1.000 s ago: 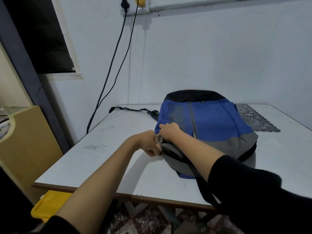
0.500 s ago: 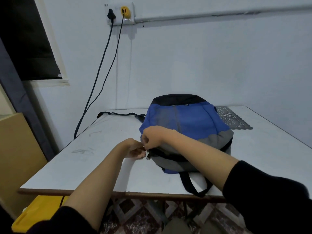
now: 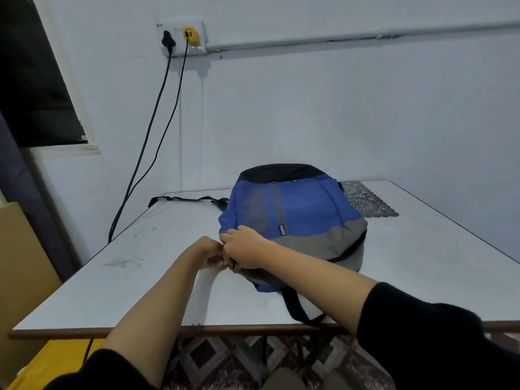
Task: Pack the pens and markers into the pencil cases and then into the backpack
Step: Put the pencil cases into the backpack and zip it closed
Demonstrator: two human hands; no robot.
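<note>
Right hand clenched over the near left corner of the backpack, fingers curled into the grey fabric. Left hand touches it, pinching the bag's edge. The backpack lies mid-table, a lace mat behind it at the far edge. Two cables hang from the wall socket.

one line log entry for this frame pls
left hand: pinches backpack near corner | right hand: grips same corner | backpack: lying on table, strap over near edge
</note>
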